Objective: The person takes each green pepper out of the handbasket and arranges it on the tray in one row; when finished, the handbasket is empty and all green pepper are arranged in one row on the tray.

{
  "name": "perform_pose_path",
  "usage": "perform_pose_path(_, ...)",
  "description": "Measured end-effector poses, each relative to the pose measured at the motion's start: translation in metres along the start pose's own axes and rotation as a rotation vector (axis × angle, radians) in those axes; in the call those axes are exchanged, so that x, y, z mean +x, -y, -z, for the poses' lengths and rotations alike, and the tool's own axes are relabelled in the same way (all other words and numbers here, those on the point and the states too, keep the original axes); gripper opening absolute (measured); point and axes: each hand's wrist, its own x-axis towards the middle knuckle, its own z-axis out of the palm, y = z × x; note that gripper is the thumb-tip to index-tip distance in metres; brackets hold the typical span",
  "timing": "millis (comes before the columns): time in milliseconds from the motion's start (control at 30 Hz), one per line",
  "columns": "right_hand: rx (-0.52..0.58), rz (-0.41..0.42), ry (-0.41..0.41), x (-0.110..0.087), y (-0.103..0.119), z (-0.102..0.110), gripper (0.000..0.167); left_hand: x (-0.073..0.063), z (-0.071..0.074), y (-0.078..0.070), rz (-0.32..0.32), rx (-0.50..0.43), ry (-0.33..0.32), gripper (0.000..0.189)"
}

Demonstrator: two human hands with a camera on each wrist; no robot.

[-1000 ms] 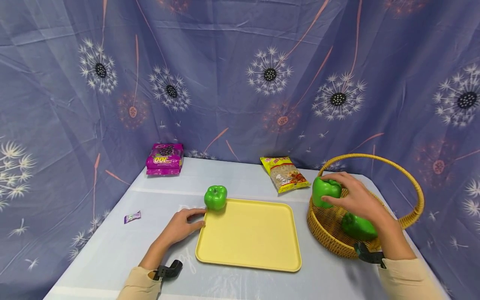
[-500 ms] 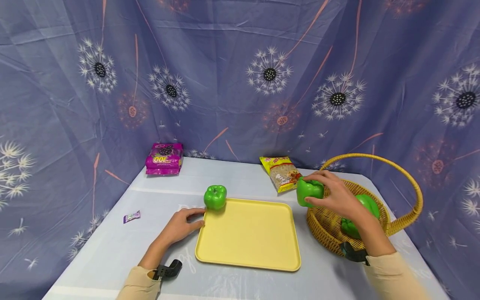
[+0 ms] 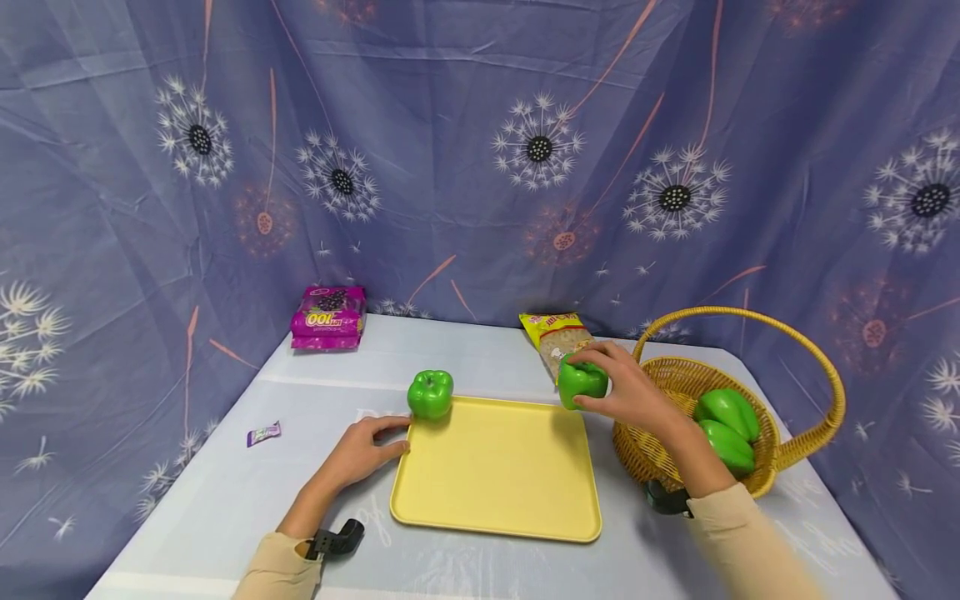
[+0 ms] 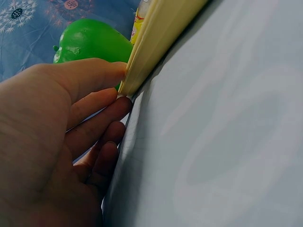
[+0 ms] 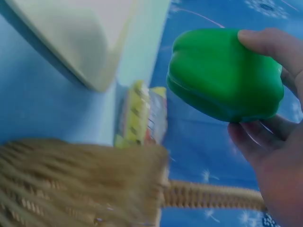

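Observation:
My right hand [image 3: 624,385] grips a green bell pepper [image 3: 582,383] between thumb and fingers, lifted above the back right corner of the yellow tray [image 3: 495,475]. The right wrist view shows this pepper [image 5: 222,75] whole, with fingers on both sides of it. Another green bell pepper [image 3: 431,395] sits at the tray's back left corner. At the tray's left edge rests my left hand [image 3: 358,454], its fingertips touching the rim. Those fingers look fairly straight in the left wrist view, beside the tray's side wall [image 4: 147,52].
A wicker basket [image 3: 641,458] with a tall handle stands right of the tray, holding green peppers [image 3: 727,446]. A yellow snack bag [image 3: 543,329] lies behind the tray. Purple packaging [image 3: 328,318] stands at the back left, and a small purple wrapped sweet [image 3: 264,434] lies on the left.
My right hand has carried the pepper leftward from above the basket to the tray's back right corner, uncovering the peppers in the basket. The left hand and tray have stayed put.

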Motion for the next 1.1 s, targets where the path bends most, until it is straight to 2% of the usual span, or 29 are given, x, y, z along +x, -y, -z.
perform_pose_path(533, -0.024, -0.004, 0.040, 0.017, 0.001, -0.056, 0.056, 0.000, -0.002, -0.002, -0.006, 0.006, -0.002, 0.038)
perform_pose_path(933, -0.034, -0.007, 0.066, 0.036, 0.022, -0.083, 0.056, 0.001, -0.001, 0.000, -0.002, 0.007, 0.008, 0.039)
perform_pose_path(1100, -0.103, 0.011, 0.092, 0.045, 0.029, -0.095, 0.056, 0.000, 0.000, 0.002, -0.006, 0.009, -0.001, 0.040)
